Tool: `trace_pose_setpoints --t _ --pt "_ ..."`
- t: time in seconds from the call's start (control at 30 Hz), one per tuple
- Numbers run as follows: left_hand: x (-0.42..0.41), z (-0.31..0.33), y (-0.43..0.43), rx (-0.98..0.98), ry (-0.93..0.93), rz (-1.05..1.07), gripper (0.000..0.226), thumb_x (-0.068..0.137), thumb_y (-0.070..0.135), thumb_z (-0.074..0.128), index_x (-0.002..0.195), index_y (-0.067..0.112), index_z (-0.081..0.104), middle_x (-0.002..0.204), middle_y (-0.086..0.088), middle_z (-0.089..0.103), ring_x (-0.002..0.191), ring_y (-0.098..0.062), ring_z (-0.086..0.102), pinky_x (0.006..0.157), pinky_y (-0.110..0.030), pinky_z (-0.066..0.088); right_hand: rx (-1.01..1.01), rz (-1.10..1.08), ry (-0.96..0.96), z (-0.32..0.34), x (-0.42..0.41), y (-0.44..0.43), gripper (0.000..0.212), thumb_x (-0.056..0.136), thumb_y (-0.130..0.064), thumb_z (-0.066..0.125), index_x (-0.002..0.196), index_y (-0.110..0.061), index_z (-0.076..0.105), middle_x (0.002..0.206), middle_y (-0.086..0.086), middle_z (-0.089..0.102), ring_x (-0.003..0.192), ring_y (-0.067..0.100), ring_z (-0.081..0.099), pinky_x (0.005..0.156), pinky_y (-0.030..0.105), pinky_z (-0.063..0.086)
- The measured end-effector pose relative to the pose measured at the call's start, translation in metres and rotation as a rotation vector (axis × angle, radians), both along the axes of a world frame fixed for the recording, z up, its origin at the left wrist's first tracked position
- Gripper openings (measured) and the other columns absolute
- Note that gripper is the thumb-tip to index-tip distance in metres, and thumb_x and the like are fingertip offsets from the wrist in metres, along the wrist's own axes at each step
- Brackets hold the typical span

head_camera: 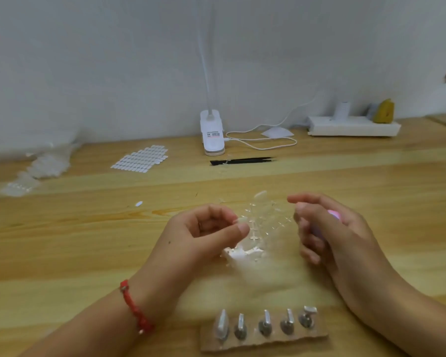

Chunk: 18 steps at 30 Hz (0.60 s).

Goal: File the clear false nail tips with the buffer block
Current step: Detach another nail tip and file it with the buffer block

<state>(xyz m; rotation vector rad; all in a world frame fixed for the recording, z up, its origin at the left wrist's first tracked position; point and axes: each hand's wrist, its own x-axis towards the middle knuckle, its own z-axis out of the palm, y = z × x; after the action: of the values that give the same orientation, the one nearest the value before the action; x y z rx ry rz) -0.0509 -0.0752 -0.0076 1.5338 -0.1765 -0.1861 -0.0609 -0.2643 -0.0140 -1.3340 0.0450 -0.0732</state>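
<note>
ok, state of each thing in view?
left hand: pinches the clear nail tips at one edge
right hand: blurred, fingers curled, pink thing showing; grip unclear
tweezers: lying flat, untouched
white tab sheet: lying flat
power strip: plugs inserted
nail stands: upright

Left hand [206, 233], red bracelet [135, 307] on the wrist, pinches the edge of a clear nail tip sheet [263, 220] between thumb and forefinger, just above the tabletop [75, 240]. Right hand [330, 233] is pretty blurry, just beside the sheet, fingers curled round a pink block [334, 215] that's mostly hidden. Close to the front edge sits a cardboard strip [264, 341] with five little metal stands. Black tweezers [242, 161] and a white clip lamp [213, 132] are at the back.
</note>
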Motion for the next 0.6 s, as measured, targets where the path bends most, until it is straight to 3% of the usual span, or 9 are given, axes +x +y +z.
trace_pose_setpoints --t 0.07,0.13,0.23,0.3,0.5,0.6 --pt "-0.002 0.000 0.001 -0.012 -0.003 -0.014 0.020 0.062 0.024 0.087 0.070 0.024 0.069 0.068 0.003 0.067 0.060 -0.005 0.059 0.056 -0.014 0.047 -0.190 0.086 -0.035 0.001 -0.003 0.003 0.034 0.063 -0.036 0.082 0.094 -0.027 0.075 0.055 -0.013 0.047 0.046 0.007 0.037 0.044 0.014 0.036" --pt "-0.003 0.001 0.000 -0.006 -0.032 -0.031 0.018 0.062 0.024 0.086 0.069 0.024 0.069 0.070 0.004 0.067 0.063 -0.004 0.060 0.058 -0.014 0.047 -0.320 0.126 -0.070 0.004 -0.005 0.008 0.030 0.063 -0.044 0.077 0.089 -0.028 0.077 0.055 -0.019 0.055 0.047 0.000 0.045 0.049 0.007 0.036" --pt "-0.004 0.000 -0.001 0.011 -0.070 -0.060 0.014 0.059 0.027 0.079 0.071 0.024 0.070 0.071 0.005 0.069 0.063 -0.004 0.061 0.058 -0.014 0.047 -0.359 0.143 -0.120 0.005 -0.006 0.010 0.024 0.062 -0.039 0.085 0.072 -0.018 0.076 0.066 -0.017 0.064 0.054 -0.006 0.054 0.054 0.003 0.037" --pt "-0.004 0.000 -0.001 0.005 -0.068 -0.065 0.017 0.059 0.028 0.078 0.074 0.023 0.072 0.073 0.004 0.071 0.063 -0.004 0.062 0.057 -0.014 0.047 -0.372 0.138 -0.122 0.006 -0.006 0.010 0.024 0.062 -0.041 0.073 0.067 -0.017 0.074 0.067 -0.013 0.064 0.055 -0.005 0.054 0.055 0.004 0.038" --pt "-0.003 -0.001 0.000 0.062 -0.085 -0.016 0.028 0.057 0.045 0.074 0.077 0.024 0.076 0.072 0.008 0.070 0.066 -0.002 0.060 0.063 -0.017 0.048 -0.363 0.101 -0.142 0.008 -0.008 0.012 0.018 0.055 -0.042 0.078 0.063 -0.026 0.074 0.059 -0.018 0.061 0.050 -0.006 0.053 0.051 0.002 0.037" --pt "-0.002 -0.002 0.000 0.083 -0.076 -0.005 0.032 0.055 0.050 0.074 0.077 0.028 0.077 0.072 0.007 0.068 0.065 -0.004 0.056 0.063 -0.020 0.047 -0.396 0.055 -0.133 0.004 -0.007 0.010 0.031 0.053 -0.051 0.086 0.069 -0.027 0.075 0.054 -0.019 0.057 0.046 -0.001 0.048 0.048 0.005 0.036"
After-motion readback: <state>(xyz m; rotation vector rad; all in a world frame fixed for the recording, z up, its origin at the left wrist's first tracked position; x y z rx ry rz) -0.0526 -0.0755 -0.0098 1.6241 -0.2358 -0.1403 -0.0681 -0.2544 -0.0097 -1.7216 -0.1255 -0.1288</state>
